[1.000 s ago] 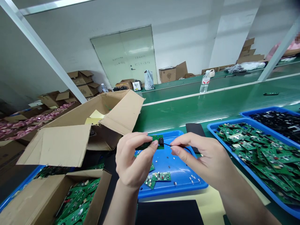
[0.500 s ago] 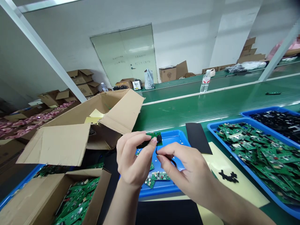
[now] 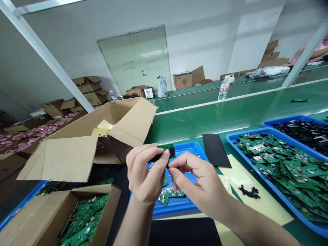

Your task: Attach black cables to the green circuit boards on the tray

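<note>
My left hand [image 3: 145, 176] is closed on a green circuit board [image 3: 166, 146], its thumb beside a round black part [image 3: 172, 150] at the board's right end. Close by, my right hand [image 3: 202, 181] pinches a thin black strip [image 3: 167, 166] just below that part. Most of the strip is hidden by my fingers. Below both hands lies a blue tray [image 3: 196, 150] with a few loose circuit boards [image 3: 174, 192] in it.
Another blue tray [image 3: 230, 137] at right is heaped with circuit boards; a farther tray [image 3: 268, 123] holds black parts. Black pieces [image 3: 249, 192] lie on a yellowish sheet [image 3: 271, 208]. Open cardboard boxes [image 3: 58, 157] stand at left. A water bottle [image 3: 223, 89] stands across the green bench.
My right hand has shifted slightly left, closer to the board. The black strip's loose length, seen before between and beyond the fingers, is now mostly hidden. My left hand has barely moved.
</note>
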The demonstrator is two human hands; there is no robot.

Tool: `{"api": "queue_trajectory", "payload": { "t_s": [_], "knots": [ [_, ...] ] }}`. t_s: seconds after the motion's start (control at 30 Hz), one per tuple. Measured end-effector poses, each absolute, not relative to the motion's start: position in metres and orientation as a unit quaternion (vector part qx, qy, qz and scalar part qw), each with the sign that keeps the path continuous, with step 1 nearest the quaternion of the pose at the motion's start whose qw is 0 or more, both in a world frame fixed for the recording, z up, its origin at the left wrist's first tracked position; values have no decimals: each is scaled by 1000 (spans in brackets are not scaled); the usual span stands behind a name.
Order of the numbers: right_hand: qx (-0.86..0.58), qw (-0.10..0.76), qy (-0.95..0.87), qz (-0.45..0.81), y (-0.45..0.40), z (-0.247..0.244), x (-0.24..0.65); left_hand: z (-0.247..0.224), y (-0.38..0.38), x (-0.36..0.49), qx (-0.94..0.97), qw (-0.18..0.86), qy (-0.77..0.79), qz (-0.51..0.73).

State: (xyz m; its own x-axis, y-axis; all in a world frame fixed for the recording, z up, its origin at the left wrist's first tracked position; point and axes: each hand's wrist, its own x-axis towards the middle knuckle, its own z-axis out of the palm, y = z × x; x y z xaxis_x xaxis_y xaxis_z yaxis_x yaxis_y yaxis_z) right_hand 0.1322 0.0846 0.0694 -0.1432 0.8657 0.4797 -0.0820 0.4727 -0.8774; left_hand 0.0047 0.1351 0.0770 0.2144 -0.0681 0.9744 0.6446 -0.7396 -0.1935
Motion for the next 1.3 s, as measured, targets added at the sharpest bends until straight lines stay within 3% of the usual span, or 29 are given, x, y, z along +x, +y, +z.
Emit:
{"api": "queue_trajectory", "payload": {
  "t_s": [0.93,1.3],
  "knots": [
    [-430,548,-646,313,98,81,167,81,136,1,-743,231,-217,-589],
    [-429,568,-663,232,103,79,169,82,134,3,-787,127,-190,-573]
  ]
}}
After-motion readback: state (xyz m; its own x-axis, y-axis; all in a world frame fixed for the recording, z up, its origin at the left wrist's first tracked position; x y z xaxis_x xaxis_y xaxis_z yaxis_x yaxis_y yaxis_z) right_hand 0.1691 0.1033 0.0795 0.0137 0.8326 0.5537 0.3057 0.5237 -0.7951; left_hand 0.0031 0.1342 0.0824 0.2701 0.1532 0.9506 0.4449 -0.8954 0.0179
